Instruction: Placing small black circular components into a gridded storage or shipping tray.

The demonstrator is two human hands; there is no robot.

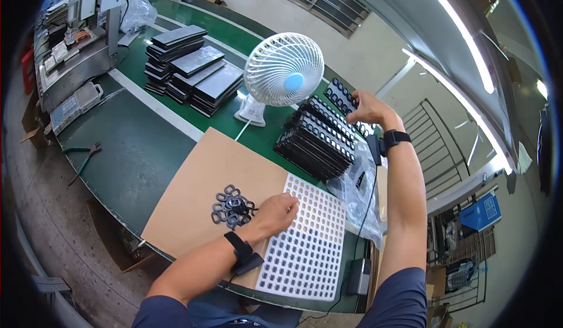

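Note:
My right hand [370, 108] reaches to the far right and grips a black slotted tray [339, 95] by its edge, above a tall stack of similar black trays [314, 143]. Near the middle, my left hand [275, 213] is closed with fingers curled, at the left edge of a white foam sheet [302, 269]. Whatever its fingers hold, if anything, is hidden. Rows of small dark parts fill the sheet's near half, while its far half shows tan openings. Beside my left hand, a loose pile of black ring-shaped parts [230, 206] lies on a brown cardboard sheet [199, 175].
A white desk fan [284, 70] stands beyond the cardboard. Stacks of dark flat plates [196, 73] sit behind it to the left. Green-handled pliers [85, 159] lie at the left table edge. Clear plastic wrap [360, 193] lies right of the tray stack.

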